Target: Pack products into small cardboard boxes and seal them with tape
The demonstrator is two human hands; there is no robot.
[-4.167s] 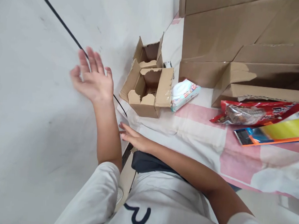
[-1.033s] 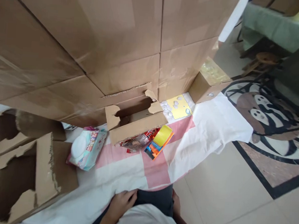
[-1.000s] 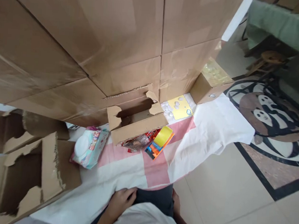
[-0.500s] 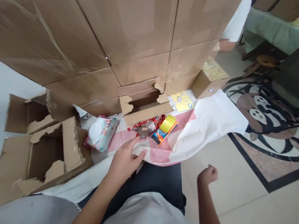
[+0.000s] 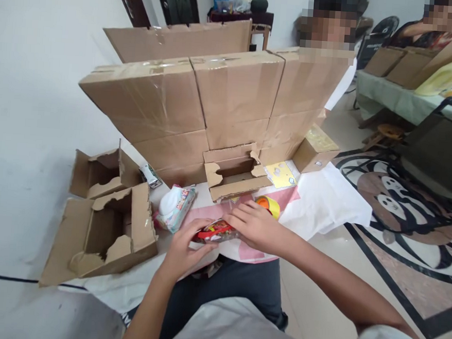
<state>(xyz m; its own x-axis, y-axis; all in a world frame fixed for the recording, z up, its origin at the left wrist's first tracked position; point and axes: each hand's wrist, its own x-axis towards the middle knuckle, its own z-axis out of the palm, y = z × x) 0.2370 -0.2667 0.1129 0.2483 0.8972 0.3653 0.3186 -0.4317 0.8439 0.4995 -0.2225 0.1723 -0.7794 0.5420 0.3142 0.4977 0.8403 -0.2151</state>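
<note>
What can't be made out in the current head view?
All in the head view:
Red packet: right end covered by the right hand.
That hand's grip: its underside is hidden by its own back.
Yellow tape roll: lower edge behind the same hand.
Black-and-white packet: print too small.
Dark chair: cut off by the right edge.

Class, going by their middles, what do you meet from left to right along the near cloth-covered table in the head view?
Front open box, white-lidded pack, left hand, red packet, right hand, taped cardboard box.
</note>
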